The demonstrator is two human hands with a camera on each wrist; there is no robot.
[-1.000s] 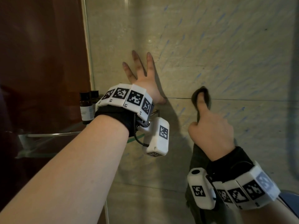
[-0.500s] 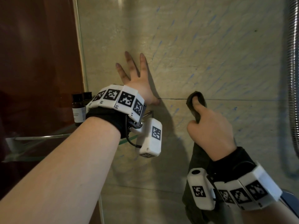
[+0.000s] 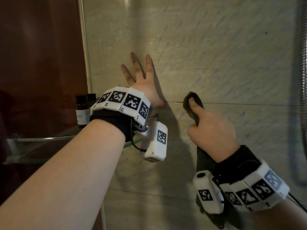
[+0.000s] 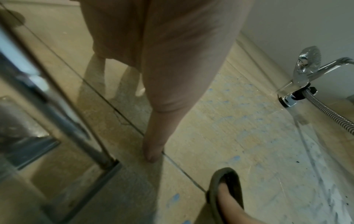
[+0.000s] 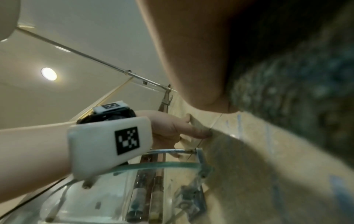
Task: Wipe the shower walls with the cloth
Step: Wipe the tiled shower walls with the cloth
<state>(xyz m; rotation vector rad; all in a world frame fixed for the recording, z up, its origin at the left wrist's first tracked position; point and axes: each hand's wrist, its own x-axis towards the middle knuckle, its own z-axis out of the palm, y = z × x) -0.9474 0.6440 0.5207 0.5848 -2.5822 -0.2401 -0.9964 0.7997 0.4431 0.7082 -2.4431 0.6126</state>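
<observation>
Cloth [image 3: 193, 107], mid-frame, is pinned by your right hand [image 3: 211, 131]; left hand [image 3: 146, 90] lies flat. It may slip off the wet wall [image 3: 224, 55].

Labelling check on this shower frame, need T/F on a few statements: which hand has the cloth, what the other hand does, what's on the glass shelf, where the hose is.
1. The right hand holds the dark cloth against the wall. True.
2. The left hand grips a bottle. False: it lies flat on the wall with its fingers spread and holds nothing.
3. Small dark bottles stand on the glass shelf to the left of the left hand. True.
4. The cloth is white. False: it is dark, grey-green.
5. A metal shower hose runs along the right edge of the head view. True.
6. The wall is spotless. False: blue streaks are scattered across the tiles.
</observation>
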